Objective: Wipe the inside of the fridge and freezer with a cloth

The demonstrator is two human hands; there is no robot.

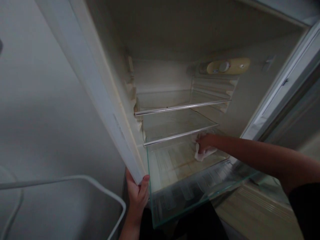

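Observation:
My right hand [205, 143] reaches into an open refrigerator [160, 73], under the lower wire-edged shelf [180, 135]. It is closed on a pale, crumpled cloth [201, 156], pressed near the right side of the bottom glass panel [172, 196]. Part of the cloth and some fingers are hidden. My left hand [138, 190] grips the lower end of the refrigerator's left side edge [136, 171], thumb in front and fingers behind. The glass panel has greenish edges and juts out toward me; brownish stains show beneath it.
An upper shelf [182, 107] spans the compartment above the lower one. A yellowed control housing with a dial [224, 66] is on the right inner wall. The open door [295, 126] stands at the right. A white cable [85, 177] loops across the lower left before a pale wall [50, 116].

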